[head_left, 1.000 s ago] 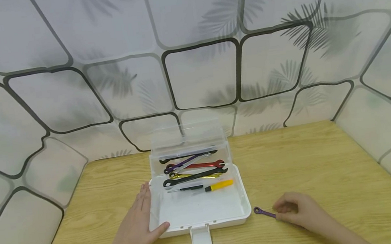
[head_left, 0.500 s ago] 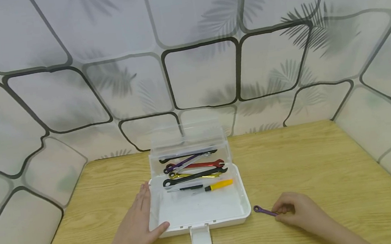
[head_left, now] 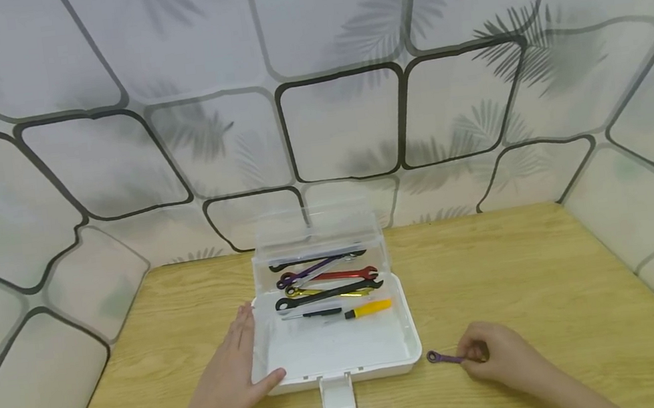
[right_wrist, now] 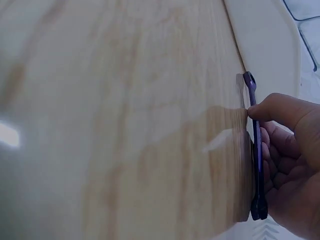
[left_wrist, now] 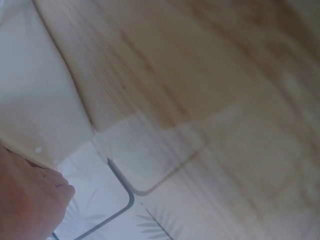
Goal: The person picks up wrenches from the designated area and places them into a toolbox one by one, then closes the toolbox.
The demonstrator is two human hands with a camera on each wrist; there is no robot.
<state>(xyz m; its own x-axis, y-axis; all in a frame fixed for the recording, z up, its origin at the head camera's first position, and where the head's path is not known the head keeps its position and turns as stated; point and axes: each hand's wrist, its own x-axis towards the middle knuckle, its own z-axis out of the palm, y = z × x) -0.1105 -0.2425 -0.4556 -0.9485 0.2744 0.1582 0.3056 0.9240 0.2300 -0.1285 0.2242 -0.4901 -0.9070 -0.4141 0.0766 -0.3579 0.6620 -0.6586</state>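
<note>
My right hand pinches a purple combination wrench between thumb and fingers at the table's right front. The wrench's ring end points left, close to the box; the hand hides its other end in the head view. My left hand lies along the left side of a white toolbox, fingers straight against the outer wall and thumb on the front rim. In the box's rear part lie a black wrench, a red wrench, a yellow wrench and others, partly overlapping.
Near the box's middle lie a yellow-handled tool and a thin black-handled tool. The clear lid stands raised at the back. A white latch hangs over the front. Patterned walls border the wooden table.
My right fingers have closed on the purple wrench, which has turned slightly so that its ring end sits a little lower. My left hand and the box stay in place.
</note>
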